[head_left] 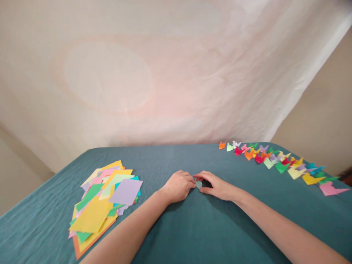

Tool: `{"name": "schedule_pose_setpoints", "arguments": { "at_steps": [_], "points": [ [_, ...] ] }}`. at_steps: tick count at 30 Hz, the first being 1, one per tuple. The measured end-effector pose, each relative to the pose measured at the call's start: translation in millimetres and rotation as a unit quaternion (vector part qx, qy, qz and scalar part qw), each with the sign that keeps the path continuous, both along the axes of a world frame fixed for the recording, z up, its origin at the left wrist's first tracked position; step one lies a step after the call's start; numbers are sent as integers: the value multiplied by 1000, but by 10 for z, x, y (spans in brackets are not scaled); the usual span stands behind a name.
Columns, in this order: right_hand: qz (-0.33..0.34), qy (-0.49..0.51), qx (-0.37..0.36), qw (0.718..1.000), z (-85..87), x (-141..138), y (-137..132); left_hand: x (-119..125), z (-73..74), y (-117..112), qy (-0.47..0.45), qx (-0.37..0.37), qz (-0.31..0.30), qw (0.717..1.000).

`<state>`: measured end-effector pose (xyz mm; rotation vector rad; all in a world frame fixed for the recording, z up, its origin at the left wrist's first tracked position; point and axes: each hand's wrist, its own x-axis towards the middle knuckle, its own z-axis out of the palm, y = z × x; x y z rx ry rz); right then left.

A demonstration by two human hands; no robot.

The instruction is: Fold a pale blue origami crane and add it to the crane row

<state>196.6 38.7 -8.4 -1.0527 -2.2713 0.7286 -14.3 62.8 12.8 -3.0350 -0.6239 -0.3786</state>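
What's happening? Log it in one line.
left grip: touching pale paper; right grip: touching same paper; left: paper pile; right: paper birds

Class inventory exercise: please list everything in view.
Small folded paper: one, pale green, centre
Paper sheets: many, mixed colours, pile at left
Folded paper birds: many, mixed colours, rows at right
Tablecloth: one, dark teal, foreground
Hanging cloth: one, pale pinkish, background
Walls: two parts, beige, either side
Unclear item: one, dark, right edge
Forearms: two, bare, foreground
Left hand: one, bare, at small folded paper
Right hand: one, bare, at small folded paper
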Motion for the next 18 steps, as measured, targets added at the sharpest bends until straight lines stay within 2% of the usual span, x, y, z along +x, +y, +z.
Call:
{"name": "schedule_pose_setpoints", "arguments": {
  "at_steps": [10,14,18],
  "points": [
    [0,30,-24,999,-19,52,-12,50,53,-68,69,19,-20,997],
    [-5,57,-61,996,-17,81,-24,42,94,-92,63,13,15,998],
    [-10,69,-56,996,-6,98,-36,28,117,-99,35,-1,49,998]
  ]
}}
